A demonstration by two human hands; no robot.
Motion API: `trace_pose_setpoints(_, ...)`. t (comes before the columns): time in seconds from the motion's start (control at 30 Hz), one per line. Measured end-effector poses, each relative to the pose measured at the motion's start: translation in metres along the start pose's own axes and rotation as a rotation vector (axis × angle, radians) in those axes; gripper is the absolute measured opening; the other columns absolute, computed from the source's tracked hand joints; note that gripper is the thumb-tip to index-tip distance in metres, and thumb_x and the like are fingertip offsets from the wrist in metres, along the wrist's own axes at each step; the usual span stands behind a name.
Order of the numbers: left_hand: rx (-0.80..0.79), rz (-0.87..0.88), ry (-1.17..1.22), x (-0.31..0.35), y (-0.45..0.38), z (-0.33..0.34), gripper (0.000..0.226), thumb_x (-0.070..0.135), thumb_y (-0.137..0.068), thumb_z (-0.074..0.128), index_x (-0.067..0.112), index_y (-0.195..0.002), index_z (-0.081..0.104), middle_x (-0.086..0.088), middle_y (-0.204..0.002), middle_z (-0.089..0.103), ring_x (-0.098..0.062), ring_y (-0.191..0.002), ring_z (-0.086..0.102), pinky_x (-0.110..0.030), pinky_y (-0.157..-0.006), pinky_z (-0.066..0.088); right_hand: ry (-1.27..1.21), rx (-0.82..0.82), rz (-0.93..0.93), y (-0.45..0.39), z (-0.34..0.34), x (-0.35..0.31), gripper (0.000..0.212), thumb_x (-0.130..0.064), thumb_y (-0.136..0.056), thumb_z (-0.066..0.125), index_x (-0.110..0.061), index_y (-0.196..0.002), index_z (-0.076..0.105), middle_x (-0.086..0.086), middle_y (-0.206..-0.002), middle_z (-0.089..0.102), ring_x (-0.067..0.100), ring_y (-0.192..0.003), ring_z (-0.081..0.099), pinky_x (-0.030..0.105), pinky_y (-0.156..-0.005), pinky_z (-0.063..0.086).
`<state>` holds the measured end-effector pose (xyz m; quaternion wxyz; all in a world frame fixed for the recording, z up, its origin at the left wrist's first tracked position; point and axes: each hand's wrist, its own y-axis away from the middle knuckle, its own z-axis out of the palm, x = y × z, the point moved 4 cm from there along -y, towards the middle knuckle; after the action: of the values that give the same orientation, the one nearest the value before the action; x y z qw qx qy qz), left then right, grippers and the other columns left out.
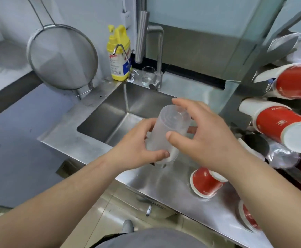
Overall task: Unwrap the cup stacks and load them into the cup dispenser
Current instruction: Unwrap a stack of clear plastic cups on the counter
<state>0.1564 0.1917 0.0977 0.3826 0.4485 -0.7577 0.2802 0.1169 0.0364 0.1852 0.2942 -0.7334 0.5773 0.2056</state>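
Note:
A stack of frosted clear plastic cups [169, 129] tilts over the sink's front edge. My left hand [137, 149] grips its lower part from the left. My right hand [205, 138] wraps its upper part from the right, thumb on the side and fingers spread over the top. I cannot tell whether any wrapping is around the stack. At the right, the cup dispenser [249, 97] holds red paper cup stacks [282, 126] lying sideways, with another red stack [296, 81] above. A short red cup stack [207, 181] lies on the steel counter near my right wrist.
The steel sink [110, 111] lies under my hands, with a faucet [156, 51] and a drinking glass [148, 76] behind it. A yellow detergent jug [118, 52] and a mesh strainer [62, 56] stand at the back left. More red cups [248, 217] and crumpled clear plastic [282, 156] sit at the right.

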Motion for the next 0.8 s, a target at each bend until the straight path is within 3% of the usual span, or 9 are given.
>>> trace_pose_setpoints(0.07,-0.018,-0.036,-0.067,-0.017,0.008,-0.014,0.073,0.046,-0.064,0.078,0.037,-0.128,0.045,0.016,-0.124,0.053,0.006,-0.11,0.05,-0.008,-0.084,0.039,-0.009,-0.056,0.002,-0.008,0.022,-0.003,0.07,-0.031,-0.079,0.07,-0.031,-0.141,0.039,-0.01,-0.132,0.044,0.001,-0.12,0.042,0.033,-0.103,0.043)
trace_pose_setpoints(0.23,-0.027,-0.058,-0.088,-0.05,0.031,-0.037,0.073,0.03,-0.073,0.079,0.037,-0.134,0.04,0.026,-0.126,0.048,0.004,-0.118,0.047,-0.022,-0.098,0.042,-0.046,-0.151,0.02,-0.023,0.073,-0.011,0.072,-0.026,-0.078,0.07,-0.03,-0.142,0.038,-0.005,-0.135,0.042,0.009,-0.124,0.043,0.037,-0.102,0.044)
trace_pose_setpoints(0.37,-0.01,-0.092,0.003,-0.079,0.043,-0.043,0.071,0.024,-0.073,0.078,0.04,-0.132,0.042,0.024,-0.126,0.052,-0.002,-0.121,0.051,-0.032,-0.102,0.045,-0.012,-0.203,0.018,-0.032,0.106,-0.014,0.071,-0.027,-0.078,0.07,-0.025,-0.142,0.039,-0.004,-0.138,0.043,0.009,-0.127,0.041,0.031,-0.107,0.039)
trace_pose_setpoints(0.43,-0.003,-0.11,0.027,-0.093,0.047,-0.044,0.071,0.023,-0.073,0.077,0.05,-0.127,0.04,0.027,-0.126,0.051,0.001,-0.122,0.05,-0.029,-0.102,0.046,0.029,-0.23,0.012,-0.035,0.122,-0.015,0.071,-0.028,-0.077,0.07,-0.024,-0.141,0.04,-0.005,-0.14,0.044,0.008,-0.129,0.04,0.021,-0.108,0.032)
trace_pose_setpoints(0.5,-0.009,-0.126,0.048,-0.107,0.052,-0.043,0.07,0.023,-0.074,0.077,0.049,-0.128,0.042,0.025,-0.125,0.053,0.0,-0.121,0.05,-0.029,-0.1,0.047,0.062,-0.269,0.024,-0.036,0.138,-0.015,0.072,-0.028,-0.076,0.069,-0.025,-0.141,0.04,-0.005,-0.14,0.043,0.008,-0.128,0.041,0.015,-0.103,0.029)
trace_pose_setpoints(0.6,-0.033,-0.16,0.059,-0.123,0.056,-0.044,0.067,0.023,-0.074,0.076,0.041,-0.13,0.044,0.023,-0.126,0.052,0.003,-0.121,0.05,-0.026,-0.1,0.046,0.073,-0.317,0.066,-0.035,0.158,-0.015,0.071,-0.026,-0.076,0.067,-0.026,-0.141,0.039,-0.006,-0.139,0.043,0.008,-0.125,0.044,0.015,-0.099,0.032)
trace_pose_setpoints(0.8,-0.079,-0.166,0.044,-0.143,0.059,-0.044,0.066,0.021,-0.074,0.074,0.055,-0.12,0.041,0.026,-0.121,0.05,0.007,-0.116,0.049,-0.014,-0.095,0.043,0.105,-0.332,0.092,-0.036,0.176,-0.017,0.066,-0.02,-0.077,0.066,-0.024,-0.138,0.042,-0.005,-0.136,0.044,0.008,-0.124,0.041,0.007,-0.091,0.024)
